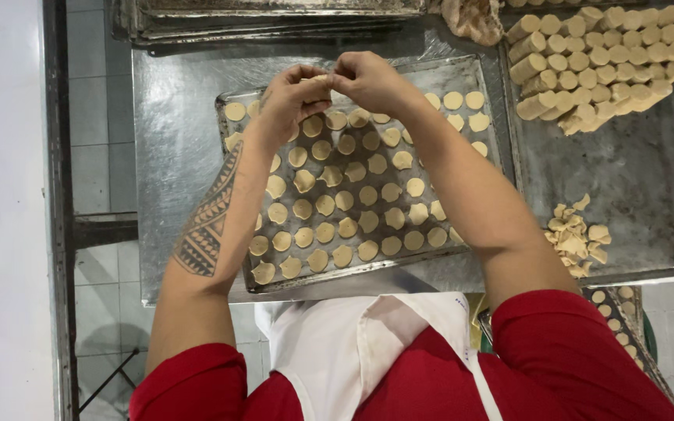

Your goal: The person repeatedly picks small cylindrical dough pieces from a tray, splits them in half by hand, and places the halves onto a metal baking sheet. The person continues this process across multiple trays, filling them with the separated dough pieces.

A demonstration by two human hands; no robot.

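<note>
Pale dough piece (pixel 320 84) pinched by both hands (pixel 329 90) above round-filled tray (pixel 232 168).

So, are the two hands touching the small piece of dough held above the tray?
Touching. The head view shows the left hand and right hand both pinching the small dough piece between their fingertips, above the tray of round dough discs.

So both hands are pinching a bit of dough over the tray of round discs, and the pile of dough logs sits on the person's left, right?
Not quite. The head view shows the dough logs on the person's right. The rest holds: left hand and right hand pinch a bit of dough over the tray of round discs.
</note>
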